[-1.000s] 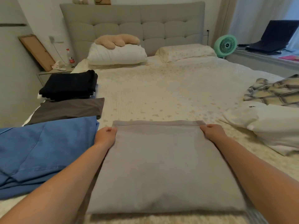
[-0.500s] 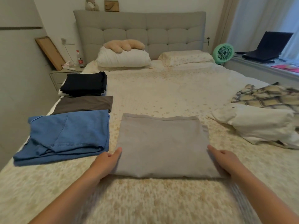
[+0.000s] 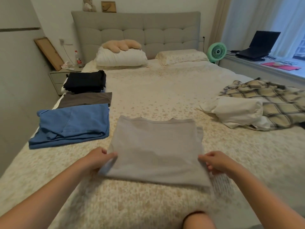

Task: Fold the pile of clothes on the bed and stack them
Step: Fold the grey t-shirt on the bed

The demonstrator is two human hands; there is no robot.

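A folded light grey garment [image 3: 155, 146] lies in front of me on the bed [image 3: 165, 96], its near edge lifted off the cover. My left hand [image 3: 97, 158] pinches its near left corner and my right hand [image 3: 214, 161] pinches its near right corner. Along the bed's left side lie a folded blue garment [image 3: 71, 124], a folded dark grey one [image 3: 85, 100] and a folded black stack [image 3: 85, 81]. At the right, unfolded, lie a white garment [image 3: 236, 111] and a plaid shirt [image 3: 270, 100].
Two pillows [image 3: 122, 58] and a plush toy sit by the padded headboard [image 3: 137, 30]. A nightstand [image 3: 64, 75] with a bottle stands at the left. A green fan [image 3: 216, 52] and a laptop [image 3: 259, 45] are by the window sill at the right. My knee [image 3: 198, 220] shows at the bottom.
My hands slid from the grey garment's far corners to its near corners and now pinch and lift that edge. The camera has pulled back from the bed.
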